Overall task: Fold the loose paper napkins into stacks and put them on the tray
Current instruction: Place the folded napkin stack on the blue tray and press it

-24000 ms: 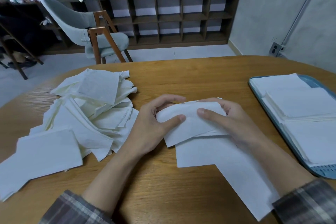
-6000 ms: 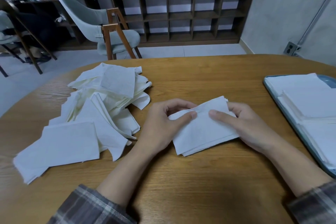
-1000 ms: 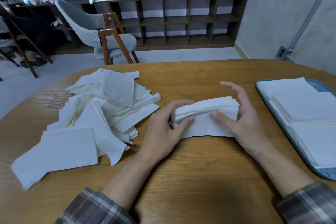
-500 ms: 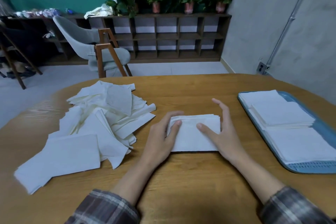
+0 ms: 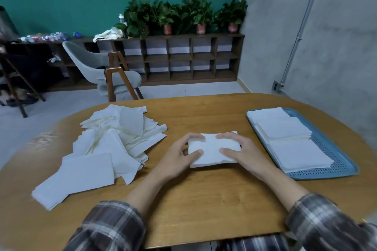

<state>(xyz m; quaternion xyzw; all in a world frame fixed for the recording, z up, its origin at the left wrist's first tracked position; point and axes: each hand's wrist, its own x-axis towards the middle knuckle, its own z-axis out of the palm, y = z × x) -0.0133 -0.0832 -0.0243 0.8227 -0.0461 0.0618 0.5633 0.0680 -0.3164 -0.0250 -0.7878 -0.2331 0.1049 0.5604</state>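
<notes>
The folded napkin stack rests on the tabletop, held at both ends. The left grip pinches its left end, thumb on the near edge and fingers on the far edge, and the right grip pinches its right end the same way. Left of the left grip sprawls the loose napkin pile. Right of the right grip sits the blue tray, carrying finished stacks.

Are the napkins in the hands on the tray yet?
No, the left hand and right hand hold that stack on the table, beside the tray.
</notes>
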